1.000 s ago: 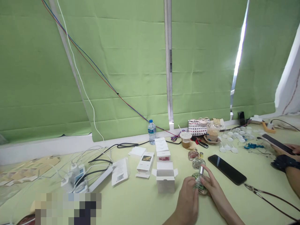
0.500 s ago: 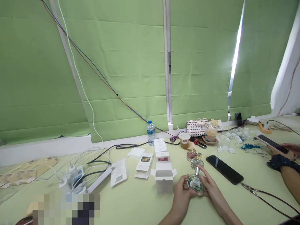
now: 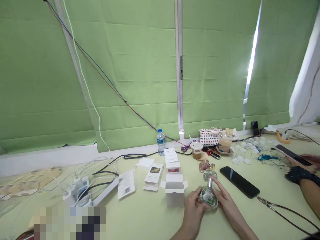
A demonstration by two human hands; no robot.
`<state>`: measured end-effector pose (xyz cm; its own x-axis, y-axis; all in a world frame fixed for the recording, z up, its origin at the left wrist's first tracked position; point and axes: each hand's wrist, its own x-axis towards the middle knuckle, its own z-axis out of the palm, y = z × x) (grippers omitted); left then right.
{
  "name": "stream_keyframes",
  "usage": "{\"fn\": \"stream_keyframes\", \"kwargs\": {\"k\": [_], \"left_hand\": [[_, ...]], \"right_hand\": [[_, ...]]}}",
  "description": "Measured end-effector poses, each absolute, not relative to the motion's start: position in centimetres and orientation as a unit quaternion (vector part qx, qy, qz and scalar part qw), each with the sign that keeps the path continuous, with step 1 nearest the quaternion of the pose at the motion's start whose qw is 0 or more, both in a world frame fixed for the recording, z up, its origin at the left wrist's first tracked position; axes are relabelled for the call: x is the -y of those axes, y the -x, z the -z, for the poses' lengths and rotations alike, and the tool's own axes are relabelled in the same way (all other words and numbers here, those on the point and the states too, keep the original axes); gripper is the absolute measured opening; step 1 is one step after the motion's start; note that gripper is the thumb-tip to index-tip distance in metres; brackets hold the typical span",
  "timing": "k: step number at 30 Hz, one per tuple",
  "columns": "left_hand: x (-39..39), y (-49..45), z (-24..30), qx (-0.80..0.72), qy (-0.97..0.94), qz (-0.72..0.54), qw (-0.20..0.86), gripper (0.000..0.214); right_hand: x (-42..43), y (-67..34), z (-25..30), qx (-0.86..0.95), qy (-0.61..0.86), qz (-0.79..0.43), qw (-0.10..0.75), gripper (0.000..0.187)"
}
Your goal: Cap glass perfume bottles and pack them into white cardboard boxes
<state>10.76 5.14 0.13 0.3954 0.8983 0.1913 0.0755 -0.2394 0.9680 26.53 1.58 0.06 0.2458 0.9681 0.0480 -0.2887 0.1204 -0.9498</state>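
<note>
Note left fingers (image 3: pixel 194 196) shifted from the front of the glass bottle (image 3: pixel 208 198) to its left side; find it gripped between these and right fingers (image 3: pixel 220 186), near the open white box (image 3: pixel 174 199); cradle low, touching the silver cap (image 3: pixel 209 182) lightly.

Pale yellow-green table (image 3: pixel 140 216) with open white box (image 3: pixel 175 197), black phone (image 3: pixel 239 182), water bottle (image 3: pixel 161 144).

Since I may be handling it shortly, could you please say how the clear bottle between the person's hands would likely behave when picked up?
The clear bottle looks like glass, so it is probably stiff and could break if dropped. Its shiny, smooth surface may feel slippery. Its rounded outline suggests it could roll on edge.
</note>
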Motion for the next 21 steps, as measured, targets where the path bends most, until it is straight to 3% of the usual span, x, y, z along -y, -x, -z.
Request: {"fn": "stream_keyframes", "kwargs": {"k": [6, 10, 12, 14, 17, 19, 21], "left_hand": [[-4.8, -9.3, -1.3, -0.308, -0.797, -0.372, 0.364, 0.053], [-5.5, -5.2, -1.9, -0.236, -0.881, -0.345, 0.222, 0.040], [-6.4, -2.3, -1.9, -0.160, -0.895, -0.416, -0.011, 0.053], [-7.3, 0.5, -1.9, -0.146, -0.804, -0.558, -0.145, 0.061], [-8.1, 2.9, -2.4, -0.216, -0.758, -0.606, -0.105, 0.060], [-8.1, 2.8, -2.7, -0.291, -0.739, -0.607, 0.033, 0.049], [-7.9, 1.8, -2.7, -0.337, -0.716, -0.588, 0.167, 0.055]], "right_hand": [[-1.0, -26.0, -0.9, 0.368, 0.399, -0.535, 0.648, 0.063], [-0.8, -25.8, -1.1, 0.357, 0.423, -0.496, 0.669, 0.060], [-0.9, -25.8, -1.3, 0.344, 0.448, -0.452, 0.690, 0.058], [-1.1, -25.6, -1.5, 0.334, 0.462, -0.412, 0.711, 0.057], [-1.4, -25.0, -2.1, 0.339, 0.463, -0.373, 0.729, 0.060], [-1.8, -24.1, -2.6, 0.354, 0.463, -0.338, 0.739, 0.063], [-2.4, -22.9, -3.2, 0.378, 0.459, -0.298, 0.747, 0.062]]}}
